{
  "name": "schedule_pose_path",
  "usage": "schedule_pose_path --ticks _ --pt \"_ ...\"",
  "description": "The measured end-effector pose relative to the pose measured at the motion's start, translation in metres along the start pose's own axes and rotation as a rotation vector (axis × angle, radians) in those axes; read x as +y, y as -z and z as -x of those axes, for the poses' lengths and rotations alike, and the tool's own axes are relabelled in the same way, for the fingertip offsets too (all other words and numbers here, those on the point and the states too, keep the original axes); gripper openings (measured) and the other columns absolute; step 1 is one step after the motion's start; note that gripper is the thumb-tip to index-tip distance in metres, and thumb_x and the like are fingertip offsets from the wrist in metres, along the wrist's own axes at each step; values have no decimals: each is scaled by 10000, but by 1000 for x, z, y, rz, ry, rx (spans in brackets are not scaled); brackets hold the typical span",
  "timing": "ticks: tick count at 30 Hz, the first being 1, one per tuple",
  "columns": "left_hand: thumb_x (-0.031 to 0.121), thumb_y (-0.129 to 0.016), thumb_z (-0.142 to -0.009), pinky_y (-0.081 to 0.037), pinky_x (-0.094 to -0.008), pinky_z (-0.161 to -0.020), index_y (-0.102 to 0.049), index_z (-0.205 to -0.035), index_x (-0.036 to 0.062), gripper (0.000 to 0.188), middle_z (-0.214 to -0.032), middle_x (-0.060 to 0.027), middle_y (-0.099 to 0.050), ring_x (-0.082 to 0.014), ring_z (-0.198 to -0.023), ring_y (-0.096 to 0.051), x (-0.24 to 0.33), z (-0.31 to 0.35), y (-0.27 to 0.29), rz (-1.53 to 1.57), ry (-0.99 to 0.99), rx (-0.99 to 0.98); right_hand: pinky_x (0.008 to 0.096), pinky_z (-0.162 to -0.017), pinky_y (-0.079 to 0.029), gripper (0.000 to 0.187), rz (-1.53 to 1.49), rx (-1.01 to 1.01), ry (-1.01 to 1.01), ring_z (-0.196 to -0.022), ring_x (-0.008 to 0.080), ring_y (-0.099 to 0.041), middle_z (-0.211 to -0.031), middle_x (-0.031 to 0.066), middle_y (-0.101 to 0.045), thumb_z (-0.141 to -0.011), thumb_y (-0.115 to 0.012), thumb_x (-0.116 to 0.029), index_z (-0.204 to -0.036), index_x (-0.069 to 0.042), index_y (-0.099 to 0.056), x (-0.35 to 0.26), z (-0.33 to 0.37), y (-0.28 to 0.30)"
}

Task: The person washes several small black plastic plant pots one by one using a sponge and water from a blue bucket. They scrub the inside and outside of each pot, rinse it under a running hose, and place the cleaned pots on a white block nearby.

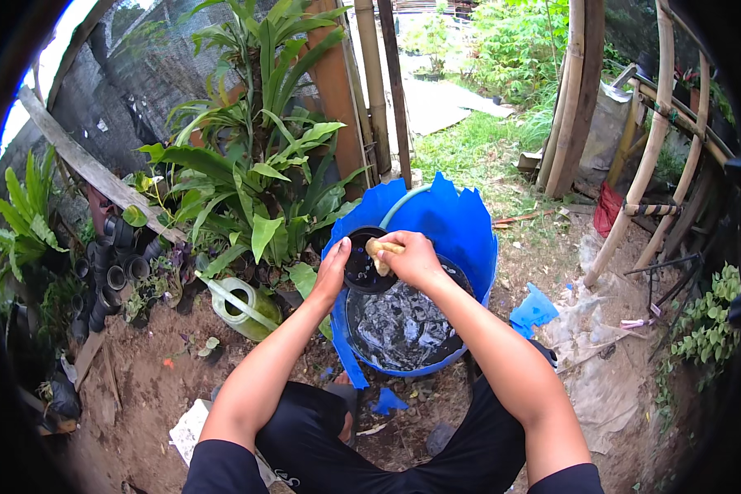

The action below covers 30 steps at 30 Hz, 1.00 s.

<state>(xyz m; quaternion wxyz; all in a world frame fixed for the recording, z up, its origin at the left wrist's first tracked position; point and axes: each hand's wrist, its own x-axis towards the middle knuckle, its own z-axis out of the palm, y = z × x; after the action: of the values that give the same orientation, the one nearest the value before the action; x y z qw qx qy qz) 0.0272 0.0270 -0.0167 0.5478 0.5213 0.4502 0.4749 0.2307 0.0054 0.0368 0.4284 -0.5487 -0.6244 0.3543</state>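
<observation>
A round black plant pot [361,273] is tilted over the water, its inside turned up toward me. My left hand [331,270] grips it by its left side. In my right hand [413,258] is a wadded tan sponge or cloth [380,249], pressed at the pot's right rim; which of the two it is I cannot tell. Below both hands stands a cut-off blue plastic drum [461,210] with a jagged rim. It holds rippling dark water [399,321]. A pale green hose [403,202] curves over the drum's far wall and goes behind the pot.
Left of the drum stands a green watering can [243,306], with leafy plants [255,165] behind. Small black pots [107,288] are heaped at the far left. Blue plastic scraps [533,309] lie on the soil to the right, near a leaning bamboo frame [646,165].
</observation>
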Motion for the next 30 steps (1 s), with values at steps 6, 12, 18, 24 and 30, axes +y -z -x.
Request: schedule_pose_path --ticks 6,12,18,24,30 --pt "594 -467 -1067 -274 -360 -1211 -432 -1540 -12 769 -1556 -129 -478 -224 -1451 -411 -1 0 0 87 24 -42 323 -832 -580 254 -169 12 -7 -910 158 -743 -1001 105 -787 -872 -789 -118 -1103 -17 -761 11 -3 13" --pt "598 -466 -1065 -252 -369 -1226 -402 -1562 -7 786 -1588 -140 -443 -235 -1483 -377 -1 -1 -2 91 32 -54 319 -833 -580 252 -201 13 -4 -917 145 -736 -1018 94 -785 -881 -784 -106 -1113 -11 -755 11 -3 14" --pt "604 -466 -1061 -219 -376 -1247 -370 -1582 -4 806 -1629 -161 -390 -257 -1525 -325 -5 -4 -2 57 36 -33 315 -839 -583 259 -235 11 -2 -915 147 -737 -1021 101 -783 -880 -789 -102 -1112 6 -748 7 -2 12" --pt "606 -464 -1061 -204 -386 -1254 -362 -1584 -11 815 -1638 -167 -374 -260 -1535 -305 -13 -10 0 79 25 -57 315 -841 -585 268 -247 2 -30 -916 149 -742 -1022 113 -784 -876 -797 -110 -1107 14 -744 3 0 10" --pt "632 -467 -1049 -233 -382 -1232 -383 -1576 0 827 -1607 -156 -416 -252 -1512 -331 -19 -15 0 73 14 -37 348 -870 -586 300 -62 48 29 -947 215 -763 -1033 141 -785 -852 -809 -133 -1114 -3 -742 -5 6 4"
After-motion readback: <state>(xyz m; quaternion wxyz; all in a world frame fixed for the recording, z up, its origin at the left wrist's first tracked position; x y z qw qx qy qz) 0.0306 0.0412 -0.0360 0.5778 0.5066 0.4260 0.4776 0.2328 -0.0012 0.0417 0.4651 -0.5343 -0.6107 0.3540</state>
